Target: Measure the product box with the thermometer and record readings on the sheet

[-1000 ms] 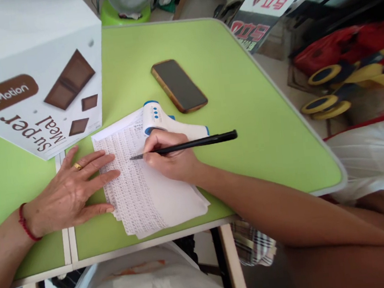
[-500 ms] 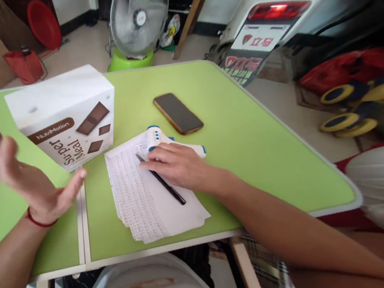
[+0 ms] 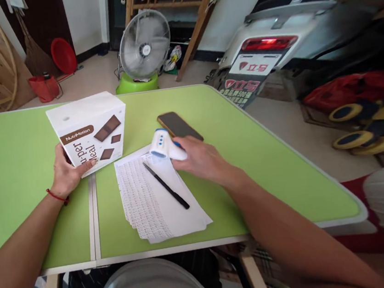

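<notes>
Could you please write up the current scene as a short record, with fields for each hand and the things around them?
Left hand: gripping the lower left of the white box
Right hand: gripping the white-and-blue handheld device
Papers: overlapping sheets with handwriting, on the green table
Pen: black, lying on the papers
Phone: on the table, dark screen up
Beyond table: fan

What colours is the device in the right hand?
The device is white with blue parts, clearest in the head view.
</notes>
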A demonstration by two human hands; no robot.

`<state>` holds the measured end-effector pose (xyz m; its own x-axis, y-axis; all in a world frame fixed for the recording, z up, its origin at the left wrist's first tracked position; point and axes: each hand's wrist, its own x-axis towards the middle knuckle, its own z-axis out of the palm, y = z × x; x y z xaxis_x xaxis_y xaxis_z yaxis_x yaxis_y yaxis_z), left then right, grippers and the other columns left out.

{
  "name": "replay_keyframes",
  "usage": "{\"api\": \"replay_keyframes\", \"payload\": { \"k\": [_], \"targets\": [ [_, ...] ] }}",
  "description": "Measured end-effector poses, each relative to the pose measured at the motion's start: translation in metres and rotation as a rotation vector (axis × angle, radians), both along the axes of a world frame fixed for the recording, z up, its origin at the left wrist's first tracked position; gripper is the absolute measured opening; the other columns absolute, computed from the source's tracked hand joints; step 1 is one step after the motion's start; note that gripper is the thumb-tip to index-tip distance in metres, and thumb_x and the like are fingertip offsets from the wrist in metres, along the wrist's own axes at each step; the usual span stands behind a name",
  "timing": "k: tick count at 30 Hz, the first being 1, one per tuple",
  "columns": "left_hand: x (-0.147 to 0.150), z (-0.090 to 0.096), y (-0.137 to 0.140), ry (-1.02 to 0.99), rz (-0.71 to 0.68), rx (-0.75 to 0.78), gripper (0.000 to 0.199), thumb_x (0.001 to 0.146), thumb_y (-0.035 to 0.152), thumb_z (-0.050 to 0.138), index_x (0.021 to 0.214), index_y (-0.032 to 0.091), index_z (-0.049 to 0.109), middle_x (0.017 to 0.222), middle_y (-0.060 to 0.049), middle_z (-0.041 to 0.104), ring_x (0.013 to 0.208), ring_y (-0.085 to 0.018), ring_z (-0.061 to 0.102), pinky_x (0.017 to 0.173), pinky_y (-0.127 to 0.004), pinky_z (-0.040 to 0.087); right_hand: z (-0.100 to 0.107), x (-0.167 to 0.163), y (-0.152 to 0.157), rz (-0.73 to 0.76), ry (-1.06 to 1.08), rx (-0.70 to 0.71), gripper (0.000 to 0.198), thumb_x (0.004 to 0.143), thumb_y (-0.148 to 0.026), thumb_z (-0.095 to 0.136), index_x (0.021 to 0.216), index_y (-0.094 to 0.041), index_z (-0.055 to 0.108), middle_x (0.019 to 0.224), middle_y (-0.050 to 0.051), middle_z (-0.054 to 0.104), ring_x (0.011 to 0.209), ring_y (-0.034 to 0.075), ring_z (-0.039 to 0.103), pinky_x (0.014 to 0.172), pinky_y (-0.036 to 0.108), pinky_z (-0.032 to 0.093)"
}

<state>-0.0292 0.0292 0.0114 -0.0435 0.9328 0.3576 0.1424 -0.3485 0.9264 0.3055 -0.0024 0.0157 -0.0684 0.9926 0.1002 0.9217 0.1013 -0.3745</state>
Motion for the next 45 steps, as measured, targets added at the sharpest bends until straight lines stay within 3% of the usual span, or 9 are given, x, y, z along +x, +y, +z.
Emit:
{"api": "replay_keyframes", "payload": {
  "k": [3, 8, 10, 12, 16, 19, 35, 45],
  "targets": [
    [0.002, 0.003, -0.006, -0.004, -0.036, -0.034, 0.073, 0.054, 0.036, 0.092, 0.112, 0.017, 0.052, 0.115, -0.011, 0.065, 0.106, -0.033, 0.062, 0.093, -0.053, 0.051, 0.017, -0.015, -0.013, -0.009, 0.424, 0.163, 0.051, 0.067, -0.029, 0.067, 0.116, -0.018, 0.058, 0.105, 0.010, 0.066, 0.089, 0.026, 0.063, 0.074, 0.039, 0.051],
    [0.013, 0.005, -0.020, -0.029, -0.176, -0.113, 0.066, 0.064, 0.045, 0.086, 0.113, 0.015, 0.055, 0.115, -0.014, 0.066, 0.100, -0.032, 0.066, 0.084, -0.048, 0.056, 0.035, -0.065, -0.052, 0.384, 0.968, -0.104, 0.020, 0.069, -0.034, 0.067, 0.078, -0.019, 0.057, 0.068, -0.001, 0.058, 0.061, 0.013, 0.052, 0.058, 0.028, 0.043],
    [0.017, 0.003, -0.024, -0.016, -0.208, -0.147, 0.067, 0.062, 0.044, 0.087, 0.113, 0.014, 0.056, 0.114, -0.015, 0.067, 0.099, -0.033, 0.066, 0.082, -0.048, 0.056, 0.027, -0.085, -0.065, 0.449, 1.107, -0.229, 0.017, 0.073, -0.033, 0.064, 0.073, -0.019, 0.054, 0.063, -0.003, 0.052, 0.058, 0.011, 0.048, 0.057, 0.027, 0.041],
    [0.019, 0.000, -0.026, 0.001, -0.224, -0.173, 0.068, 0.060, 0.043, 0.088, 0.112, 0.014, 0.056, 0.114, -0.015, 0.067, 0.099, -0.033, 0.066, 0.082, -0.048, 0.056, 0.012, -0.099, -0.072, 0.435, 1.185, -0.252, 0.018, 0.075, -0.033, 0.064, 0.073, -0.019, 0.053, 0.064, -0.003, 0.051, 0.057, 0.010, 0.046, 0.056, 0.026, 0.039],
    [0.020, -0.003, -0.026, 0.012, -0.229, -0.197, 0.069, 0.059, 0.045, 0.089, 0.111, 0.014, 0.056, 0.114, -0.015, 0.067, 0.099, -0.033, 0.065, 0.082, -0.048, 0.055, -0.018, -0.110, -0.075, 0.394, 1.246, -0.248, 0.020, 0.077, -0.034, 0.065, 0.076, -0.019, 0.052, 0.062, -0.003, 0.051, 0.056, 0.011, 0.045, 0.054, 0.027, 0.038],
    [0.020, -0.003, -0.025, -0.001, -0.245, -0.205, 0.070, 0.060, 0.046, 0.088, 0.112, 0.015, 0.054, 0.114, -0.014, 0.067, 0.098, -0.032, 0.066, 0.083, -0.047, 0.056, -0.027, -0.111, -0.074, 0.359, 1.274, -0.257, 0.020, 0.078, -0.035, 0.064, 0.077, -0.019, 0.052, 0.062, -0.003, 0.051, 0.056, 0.011, 0.046, 0.054, 0.027, 0.039],
    [0.022, 0.001, -0.025, -0.001, -0.306, -0.176, 0.066, 0.062, 0.042, 0.088, 0.113, 0.016, 0.054, 0.110, -0.011, 0.069, 0.096, -0.029, 0.067, 0.082, -0.042, 0.056, -0.018, -0.115, -0.078, 0.370, 1.267, -0.266, 0.021, 0.077, -0.035, 0.063, 0.070, -0.020, 0.050, 0.061, -0.002, 0.051, 0.056, 0.012, 0.048, 0.055, 0.027, 0.040],
    [0.021, -0.001, -0.023, 0.004, -0.306, -0.191, 0.069, 0.062, 0.043, 0.088, 0.116, 0.017, 0.053, 0.112, -0.012, 0.068, 0.098, -0.030, 0.067, 0.083, -0.043, 0.055, -0.025, -0.115, -0.078, 0.358, 1.251, -0.250, 0.023, 0.079, -0.037, 0.063, 0.071, -0.019, 0.051, 0.063, -0.002, 0.053, 0.057, 0.012, 0.049, 0.055, 0.028, 0.041]
  ]
}}
